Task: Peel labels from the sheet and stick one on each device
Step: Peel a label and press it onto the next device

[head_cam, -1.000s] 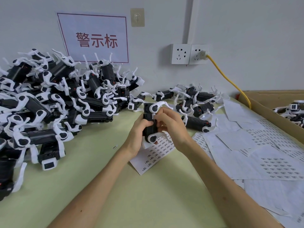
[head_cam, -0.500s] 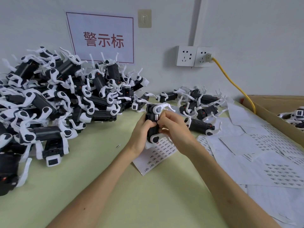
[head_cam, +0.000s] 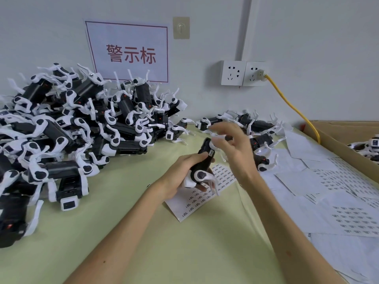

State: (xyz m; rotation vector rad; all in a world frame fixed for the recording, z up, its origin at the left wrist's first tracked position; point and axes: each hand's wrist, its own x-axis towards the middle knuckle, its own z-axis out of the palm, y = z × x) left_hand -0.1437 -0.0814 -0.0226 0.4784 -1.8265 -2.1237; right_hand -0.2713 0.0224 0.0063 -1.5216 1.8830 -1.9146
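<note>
From the head camera, my left hand (head_cam: 183,174) grips a black-and-white device (head_cam: 202,162) near the middle of the worktop (head_cam: 164,242), fingers curled round its body and thumb on its side. A small white label (head_cam: 211,153) sits on the device's upper end. My right hand (head_cam: 232,149) hovers at 2 o'clock of the device, its fingers (head_cam: 223,127) wide and loose, holding nothing; motion blur hides whether they touch it. The label sheet (head_cam: 194,201) lies flat at 6 o'clock, under my left hand. The pile of devices (head_cam: 71,128) spreads at 9 to 10 o'clock. Loose sheets (head_cam: 328,201) lie at 4 o'clock, a cardboard box (head_cam: 336,138) at 3 o'clock.
</note>
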